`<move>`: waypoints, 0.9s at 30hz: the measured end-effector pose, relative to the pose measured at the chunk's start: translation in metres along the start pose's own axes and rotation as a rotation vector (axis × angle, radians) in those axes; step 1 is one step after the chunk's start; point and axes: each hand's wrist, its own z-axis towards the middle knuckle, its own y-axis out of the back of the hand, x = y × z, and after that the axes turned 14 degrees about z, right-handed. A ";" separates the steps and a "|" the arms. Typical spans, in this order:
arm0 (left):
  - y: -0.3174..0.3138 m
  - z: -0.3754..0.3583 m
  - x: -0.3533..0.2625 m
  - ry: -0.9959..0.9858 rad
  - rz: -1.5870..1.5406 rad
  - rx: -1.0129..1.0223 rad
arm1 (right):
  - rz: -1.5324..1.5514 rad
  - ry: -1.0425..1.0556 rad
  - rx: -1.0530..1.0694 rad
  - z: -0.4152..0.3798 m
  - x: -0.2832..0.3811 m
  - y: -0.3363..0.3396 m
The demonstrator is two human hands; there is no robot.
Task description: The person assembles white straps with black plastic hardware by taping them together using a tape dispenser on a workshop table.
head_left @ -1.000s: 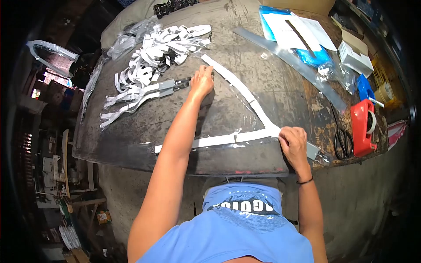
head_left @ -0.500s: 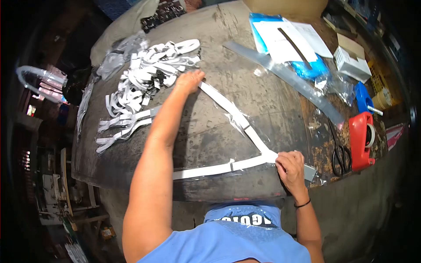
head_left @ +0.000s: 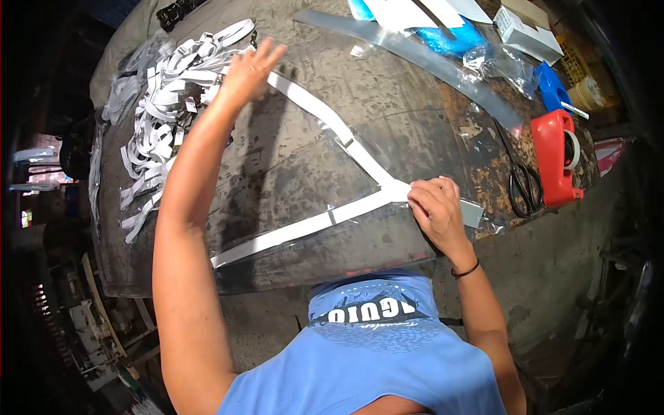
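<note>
Head camera view, looking down on a dark, worn table (head_left: 290, 173) from above a person in a blue shirt (head_left: 373, 360). A white strap (head_left: 393, 190) shaped like a letter Y on its side lies across the middle of the table, its fork toward the right and its two long arms spreading leftward, one up and away, the other down toward the near edge. Each arm carries a small dark slider, and bits of clear plastic show along it. At the right, just past the fork, the right hand (head_left: 440, 207), with a black band (head_left: 465, 270) at the wrist, has its fingers curled together, clamped on the strap's short stem; a flat grey end piece (head_left: 472, 214) sticks out beyond the hand. The left hand (head_left: 250, 71) is near the far end of the upper arm, fingers spread apart; whether it touches the strap cannot be told. Behind it, at the left, is a tangled heap of white straps (head_left: 173, 90). Along the right side lie a long translucent strip (head_left: 415, 62), black-handled scissors (head_left: 526, 190), a red tape dispenser (head_left: 551, 159) and a small white box (head_left: 526, 34).
</note>
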 end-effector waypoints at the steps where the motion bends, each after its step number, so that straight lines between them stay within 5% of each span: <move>1: 0.024 -0.002 -0.015 -0.070 -0.193 0.039 | -0.005 0.006 -0.010 -0.001 0.000 -0.001; 3: 0.045 -0.011 -0.050 -0.305 -0.449 -0.134 | -0.004 0.016 -0.025 -0.001 -0.002 -0.001; 8: 0.097 -0.026 -0.119 -0.508 -0.762 -0.038 | 0.007 0.023 -0.029 -0.002 -0.002 -0.002; 11: 0.115 -0.025 -0.127 -0.545 -0.708 0.134 | 0.021 0.018 -0.043 -0.003 -0.004 -0.003; 27: 0.120 -0.044 -0.158 -0.464 -0.807 0.030 | 0.033 0.061 -0.065 -0.005 -0.006 -0.004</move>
